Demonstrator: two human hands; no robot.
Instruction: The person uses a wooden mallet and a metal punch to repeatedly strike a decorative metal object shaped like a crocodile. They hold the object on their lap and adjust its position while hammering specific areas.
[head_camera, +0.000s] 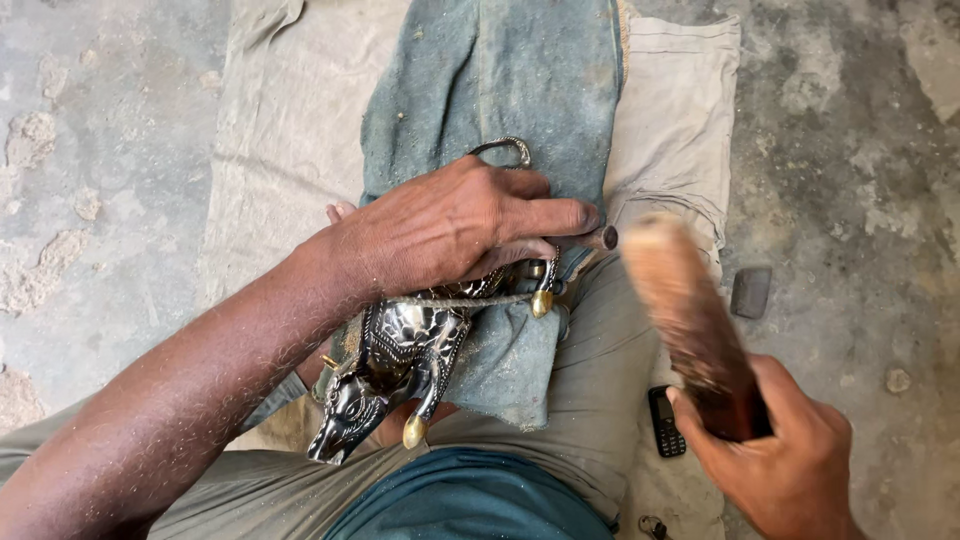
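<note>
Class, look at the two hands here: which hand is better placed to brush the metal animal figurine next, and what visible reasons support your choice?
Probably the right hand: it already grips the brush, raised beside the metal animal figurine. The left hand is occupied pressing the figurine down on the blue cloth over the lap.

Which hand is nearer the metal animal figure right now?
Left. The left hand presses down on the figure, which lies on the lap. The right hand is off to the side, apart from it, gripping a brush.
</note>
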